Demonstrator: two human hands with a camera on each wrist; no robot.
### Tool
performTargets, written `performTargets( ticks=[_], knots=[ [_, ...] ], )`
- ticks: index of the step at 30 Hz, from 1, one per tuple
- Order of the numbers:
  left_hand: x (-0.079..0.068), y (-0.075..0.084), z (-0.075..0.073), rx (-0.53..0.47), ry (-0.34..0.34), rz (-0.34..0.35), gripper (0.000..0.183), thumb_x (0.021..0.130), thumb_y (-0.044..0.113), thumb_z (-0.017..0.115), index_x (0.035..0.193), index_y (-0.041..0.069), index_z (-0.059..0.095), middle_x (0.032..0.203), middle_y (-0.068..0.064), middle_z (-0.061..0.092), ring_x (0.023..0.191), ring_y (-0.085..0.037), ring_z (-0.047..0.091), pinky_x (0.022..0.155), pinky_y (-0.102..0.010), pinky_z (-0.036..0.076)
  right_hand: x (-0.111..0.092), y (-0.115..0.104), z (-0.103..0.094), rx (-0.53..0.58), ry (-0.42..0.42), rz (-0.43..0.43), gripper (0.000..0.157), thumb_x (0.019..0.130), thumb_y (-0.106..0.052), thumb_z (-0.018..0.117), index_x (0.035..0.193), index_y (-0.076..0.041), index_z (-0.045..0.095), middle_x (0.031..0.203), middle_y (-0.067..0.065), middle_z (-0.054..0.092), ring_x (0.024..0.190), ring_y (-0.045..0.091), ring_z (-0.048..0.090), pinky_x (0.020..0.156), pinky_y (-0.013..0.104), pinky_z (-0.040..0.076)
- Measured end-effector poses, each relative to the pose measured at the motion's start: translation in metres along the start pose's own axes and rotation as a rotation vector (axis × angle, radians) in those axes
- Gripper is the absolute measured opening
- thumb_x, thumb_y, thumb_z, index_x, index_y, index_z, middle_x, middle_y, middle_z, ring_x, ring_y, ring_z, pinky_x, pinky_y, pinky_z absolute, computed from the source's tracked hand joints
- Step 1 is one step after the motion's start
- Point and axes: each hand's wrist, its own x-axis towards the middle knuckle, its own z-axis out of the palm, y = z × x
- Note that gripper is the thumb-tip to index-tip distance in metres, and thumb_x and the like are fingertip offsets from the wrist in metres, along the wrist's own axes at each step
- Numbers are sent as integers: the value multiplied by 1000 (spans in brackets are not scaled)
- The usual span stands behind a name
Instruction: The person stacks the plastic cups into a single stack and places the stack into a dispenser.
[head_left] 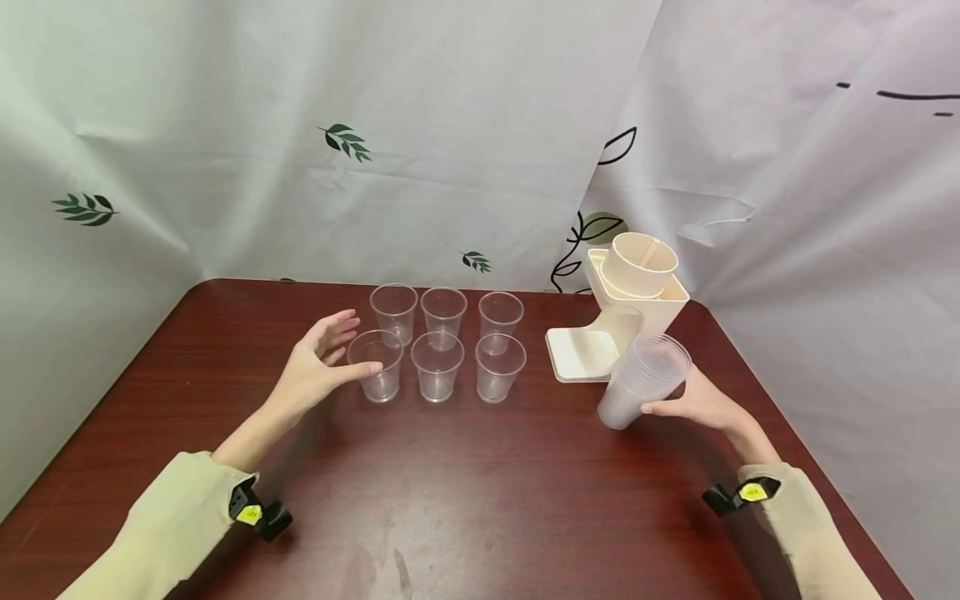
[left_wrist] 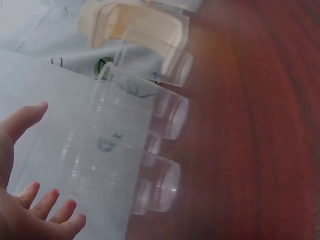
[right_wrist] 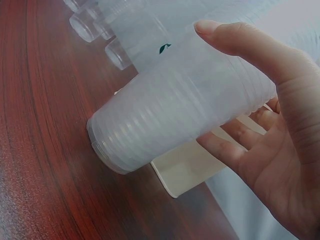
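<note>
Left hand [head_left: 318,360] spreads near six clear cups [head_left: 437,367] while right hand [head_left: 696,402] grips one tilted cup stack [head_left: 643,379]

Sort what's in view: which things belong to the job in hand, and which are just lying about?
Likely in the job:
stack of clear cups, gripped by the right hand
six separate clear cups, left hand close by

Likely just around:
cream holder, gripped by neither hand
patterned backdrop

long pale cream sleeves [head_left: 161,518], two black wrist cameras [head_left: 276,522], bright yellow labels [head_left: 250,514] on them
</note>
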Motion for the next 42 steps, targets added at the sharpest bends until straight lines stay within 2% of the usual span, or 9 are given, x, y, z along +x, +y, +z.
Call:
performTargets(
  ticks=[2,5,13,20,31,36,42],
  knots=[
    [-1,-4,2,-4,-11,-12,84,77,10,80,147,7,33,146,-15,44,136,-27,42,113,-44,34,0,0,0,7,1,-9,81,66,8,79,136,-4,39,113,-17,57,103,-3,53,92,8,34],
    [-2,-7,3,-20,-32,-25,85,77,8,79,147,5,31,147,-19,42,138,-33,37,114,-50,31,0,1,1,13,-2,-20,80,66,8,79,135,-3,39,112,-17,58,103,-3,53,92,8,34],
    [0,-14,6,-21,-72,-53,88,77,9,79,149,6,28,148,-21,39,136,-37,38,113,-53,31,0,-2,0,19,-16,-12,83,66,8,79,137,-8,38,115,-19,57,103,-4,53,93,7,36],
    [1,-22,9,-33,-89,-65,87,77,7,79,148,4,28,147,-23,40,134,-38,39,113,-58,29,1,-2,-1,29,-22,-11,85,67,7,78,140,-5,35,117,-20,55,106,-5,52,95,6,33],
    [3,-31,12,-6,-89,-42,82,77,7,79,145,2,33,142,-23,47,128,-37,47,108,-53,38,1,-3,-1,40,-17,-15,87,66,8,78,140,-7,34,118,-18,55,106,-4,52,95,7,34],
    [3,-32,13,5,-88,-28,78,78,6,78,142,-1,35,139,-24,50,125,-36,50,107,-52,40,1,-2,-1,42,-17,-10,87,65,9,78,140,-3,34,118,-18,56,107,-3,53,95,7,34],
    [2,-33,14,16,-79,-21,75,77,6,78,140,-1,38,136,-21,53,118,-26,55,101,-34,47,1,-2,-1,30,-14,-17,86,66,8,79,139,-5,35,117,-18,56,106,-4,52,95,6,34]
  ],
)
